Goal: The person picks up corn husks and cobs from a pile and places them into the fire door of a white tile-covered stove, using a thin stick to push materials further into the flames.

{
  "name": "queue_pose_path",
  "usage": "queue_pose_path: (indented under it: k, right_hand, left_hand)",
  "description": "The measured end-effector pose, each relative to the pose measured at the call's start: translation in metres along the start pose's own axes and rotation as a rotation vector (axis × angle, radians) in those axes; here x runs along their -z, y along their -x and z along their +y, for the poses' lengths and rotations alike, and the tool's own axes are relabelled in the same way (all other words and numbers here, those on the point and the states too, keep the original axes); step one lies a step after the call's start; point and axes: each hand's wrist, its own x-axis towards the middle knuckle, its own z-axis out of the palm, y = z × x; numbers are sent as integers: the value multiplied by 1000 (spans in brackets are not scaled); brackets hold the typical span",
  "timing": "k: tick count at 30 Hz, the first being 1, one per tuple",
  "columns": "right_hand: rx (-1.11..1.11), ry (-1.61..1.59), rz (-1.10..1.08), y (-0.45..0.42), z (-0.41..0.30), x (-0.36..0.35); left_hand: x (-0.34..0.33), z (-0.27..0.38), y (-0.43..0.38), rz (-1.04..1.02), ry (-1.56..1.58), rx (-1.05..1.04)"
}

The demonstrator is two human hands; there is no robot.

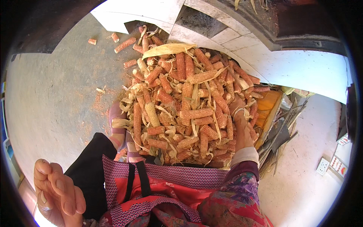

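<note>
A large heap of shelled corn cobs [195, 113] with dry husks lies before me, against a white-tiled structure. My right hand [237, 105] reaches into the heap's right side, a bracelet at its wrist; the fingers are hidden among the cobs, so its grip cannot be told. Raised at the lower left, my left hand [59, 188] has its fingers slightly curled and apart, with nothing in them. A long pale husk [170, 50] lies across the top of the heap. Below the cobs, a red apron with a patterned border [170, 174] covers my lap.
Loose cobs [125, 44] and reddish crumbs lie on the concrete floor at left. The white-tiled structure [249, 51] has a dark square opening [200, 22]. Thin sticks [279, 142] and an orange-yellow panel [266, 112] stand right of the heap. My sandalled feet [117, 122] touch its left edge.
</note>
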Motion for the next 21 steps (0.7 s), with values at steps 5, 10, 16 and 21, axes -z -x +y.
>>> queue_pose_path:
  k: [5, 10, 16, 21]
  right_hand:
    - [44, -81, 170, 34, -10, 32]
    - [81, -67, 429, 62, -9, 51]
    - [92, -211, 551, 102, -11, 81]
    - [40, -192, 668, 120, 3, 109]
  left_hand:
    - [-1, 0, -4, -70, 38, 42]
    - [-6, -1, -2, -25, 78, 15]
    - [-9, 0, 0, -106, 114, 42]
    - [-9, -2, 2, -177, 154, 51]
